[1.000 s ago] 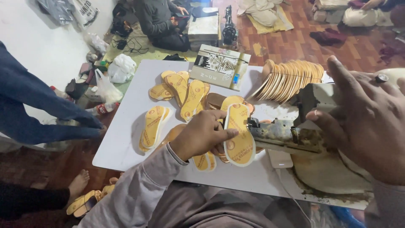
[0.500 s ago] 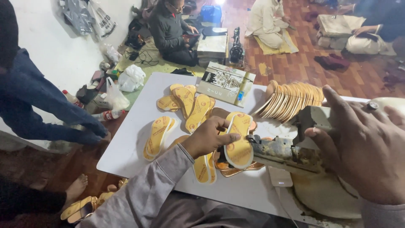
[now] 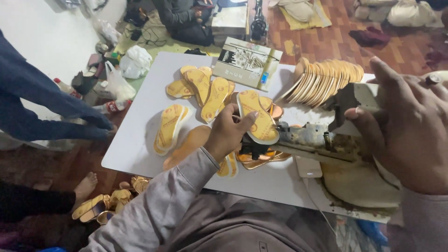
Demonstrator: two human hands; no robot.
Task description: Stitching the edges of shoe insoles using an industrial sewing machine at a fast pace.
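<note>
My left hand [image 3: 228,133] presses a yellow shoe insole [image 3: 256,116] onto the black head of a grimy metal press tool [image 3: 308,140] on the white table [image 3: 140,154]. My right hand [image 3: 406,126], a ring on one finger, grips the tool's dark lever [image 3: 347,100] at the right. Several more yellow insoles [image 3: 205,88] lie fanned out on the table beyond my left hand, one [image 3: 169,128] lies alone to the left, and gold soles [image 3: 261,158] lie under the tool.
A leaning row of tan soles [image 3: 326,79] stands at the table's back right beside an open box [image 3: 247,56]. A worn pad [image 3: 359,184] lies under my right hand. A person's arm in blue [image 3: 56,107] reaches in from the left. Gold sandals [image 3: 102,205] and a bare foot [image 3: 84,186] are on the floor.
The camera has moved in closer. My left hand has set the insole lower on the tool head; my right hand has closed onto the lever.
</note>
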